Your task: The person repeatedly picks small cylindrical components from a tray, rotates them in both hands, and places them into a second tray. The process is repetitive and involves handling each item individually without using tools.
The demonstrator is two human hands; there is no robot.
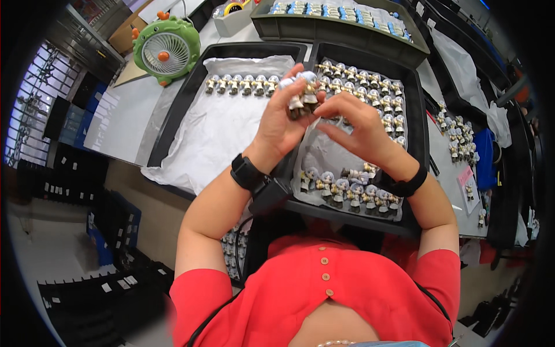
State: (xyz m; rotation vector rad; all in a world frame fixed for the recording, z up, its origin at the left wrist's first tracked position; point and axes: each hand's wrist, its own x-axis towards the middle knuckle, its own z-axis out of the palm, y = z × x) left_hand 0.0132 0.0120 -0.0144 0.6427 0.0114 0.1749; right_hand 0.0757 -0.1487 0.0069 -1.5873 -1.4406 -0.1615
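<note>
so the table (115, 127) here is a pale, light-topped thing and it's pretty loaded. two black trays sit side by side at the front, a left tray (176, 118) and a right tray (424, 144), with an olive-green bin (341, 36) behind them. far left there's a green fan (165, 49), and a pale box (234, 23) at the back. right side's got a bunch of little figures (462, 139), a pink-and-white card (467, 180) and one lone figure (481, 217) near the edge.

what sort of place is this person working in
Likely a factory or workshop bench: near-identical figurines stand in rows in white-lined black trays, and behind them an olive-green crate holds many blue-and-white pieces.
</note>
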